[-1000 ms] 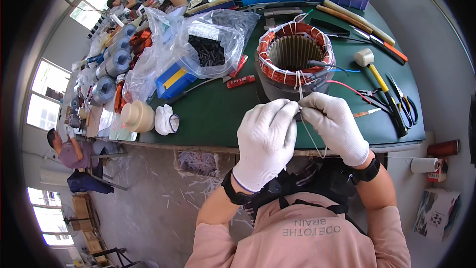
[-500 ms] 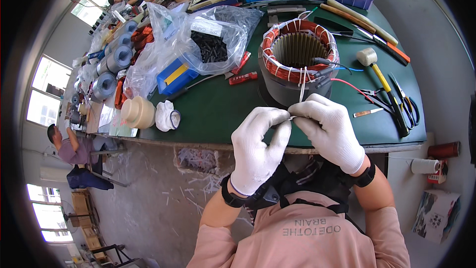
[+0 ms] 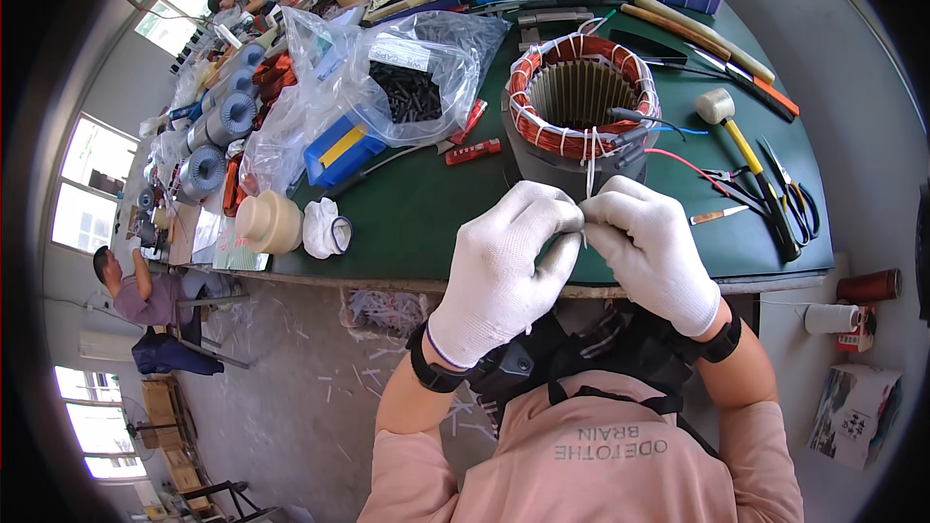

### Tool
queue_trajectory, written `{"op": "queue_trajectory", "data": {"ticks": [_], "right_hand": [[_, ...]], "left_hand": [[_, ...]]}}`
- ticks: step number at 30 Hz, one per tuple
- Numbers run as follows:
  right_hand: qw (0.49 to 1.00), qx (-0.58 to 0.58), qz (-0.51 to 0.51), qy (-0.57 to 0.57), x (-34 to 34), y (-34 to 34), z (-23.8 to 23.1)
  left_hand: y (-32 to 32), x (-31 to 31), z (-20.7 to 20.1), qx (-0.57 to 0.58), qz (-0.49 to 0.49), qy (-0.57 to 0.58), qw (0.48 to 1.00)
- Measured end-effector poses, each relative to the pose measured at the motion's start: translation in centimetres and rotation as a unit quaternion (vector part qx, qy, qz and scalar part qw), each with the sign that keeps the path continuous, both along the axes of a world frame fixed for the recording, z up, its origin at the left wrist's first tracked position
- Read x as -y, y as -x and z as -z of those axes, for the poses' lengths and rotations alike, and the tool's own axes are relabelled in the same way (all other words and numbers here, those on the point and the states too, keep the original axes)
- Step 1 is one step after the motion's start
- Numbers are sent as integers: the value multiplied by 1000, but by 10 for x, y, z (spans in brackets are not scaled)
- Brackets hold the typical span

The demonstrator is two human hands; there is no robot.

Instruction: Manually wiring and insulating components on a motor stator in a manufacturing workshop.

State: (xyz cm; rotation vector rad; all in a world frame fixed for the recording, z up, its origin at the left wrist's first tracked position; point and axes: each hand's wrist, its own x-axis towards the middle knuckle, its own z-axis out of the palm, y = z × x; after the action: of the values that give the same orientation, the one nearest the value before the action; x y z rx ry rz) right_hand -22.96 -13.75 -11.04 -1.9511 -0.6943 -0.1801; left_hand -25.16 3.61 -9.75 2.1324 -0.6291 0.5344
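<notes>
A grey motor stator stands upright on the bench, its copper winding laced round with white cord. From the near side of the winding a white lacing cord hangs toward me. My left hand and my right hand, both in white knit gloves, meet in front of the stator. Their thumbs and forefingers are pinched on the cord, and a short white end shows below the fingertips. The exact grip is hidden by the gloves. Red, blue and dark leads come off the winding's right side.
On the right lie a mallet, scissors, pliers and a small blade. A bag of black caps, a blue box, a red-handled cutter and a cream plastic piece stand left. Co-workers sit farther left.
My left hand has moved right and slightly up, bringing its fingertips against those of my right hand. The right hand has shifted slightly right. The stator stays in place.
</notes>
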Motion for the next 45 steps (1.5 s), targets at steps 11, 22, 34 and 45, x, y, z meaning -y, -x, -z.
{"op": "queue_trajectory", "data": {"ticks": [11,22,34,45], "right_hand": [[1000,1,12,-3,0,1,1],[998,25,58,-4,-1,4,13],[996,-4,61,-60,-3,3,14],[996,-9,68,-50,-2,5,10]], "left_hand": [[-3,5,2,31,-23,-64,997],[8,-2,5,-134,-34,7,990],[2,2,12,-120,-47,69,989],[6,12,15,-178,-23,135,975]]}}
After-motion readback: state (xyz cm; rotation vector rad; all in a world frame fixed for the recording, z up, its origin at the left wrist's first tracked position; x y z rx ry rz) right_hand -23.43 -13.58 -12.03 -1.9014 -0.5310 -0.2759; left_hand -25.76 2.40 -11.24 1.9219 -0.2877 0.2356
